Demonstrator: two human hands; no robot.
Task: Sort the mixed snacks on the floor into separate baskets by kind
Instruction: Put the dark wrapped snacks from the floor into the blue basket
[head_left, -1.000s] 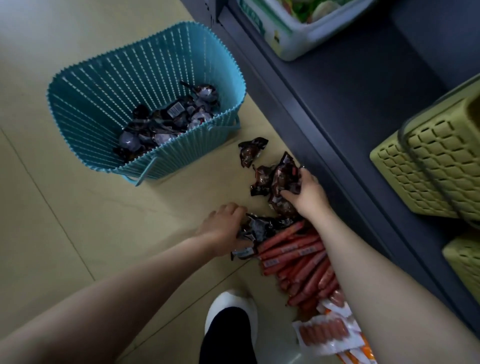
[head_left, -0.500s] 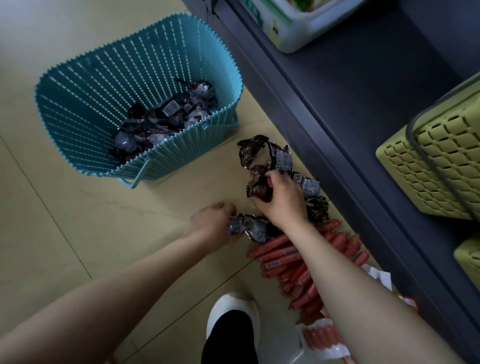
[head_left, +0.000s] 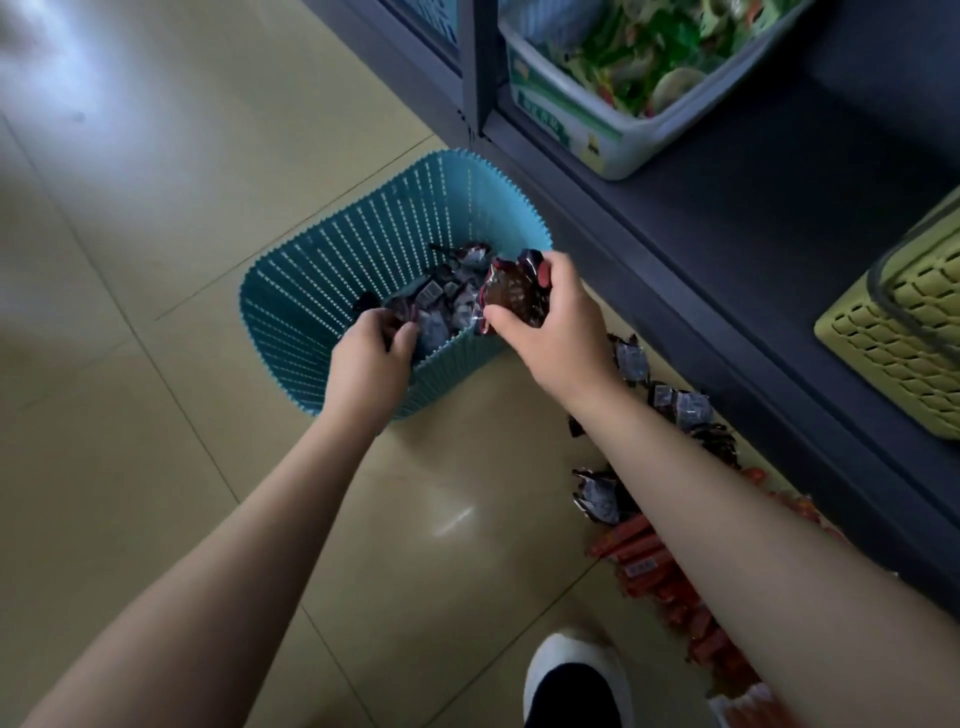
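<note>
Over the teal basket (head_left: 311, 291), from the head camera, both hands are in play. Right hand (head_left: 545, 332) sits above the near rim, fingers curled round a bunch of dark packets (head_left: 517, 296), a firm clutch with the thumb tucked under. Left hand (head_left: 371, 353) dips inside the basket's near wall, fingertips curled and pinching one dark packet (head_left: 402, 312) right at the pile of dark snacks (head_left: 452, 291) already lying on the bottom.

On the floor by the dark shelf base (head_left: 701, 291), more dark wrappers (head_left: 675, 405) trail alongside the right forearm, another lies alone (head_left: 597, 493) nearer the camera, and the red sausage sticks (head_left: 644, 561) are heaped below, touching the wrappers' end of the line. A yellow-green basket (head_left: 904, 338) waits on the shelf, well apart from all this.

Risk now, as I judge it: the right hand's bunch hangs over the rim, not the middle, so a loose release could spill a packet outside onto the tiles. The basket is light slatted plastic; a wrist knocking the near wall could tip or shove it. And dark wrappers touching the red sticks could get scooped up together, mixing kinds.
</note>
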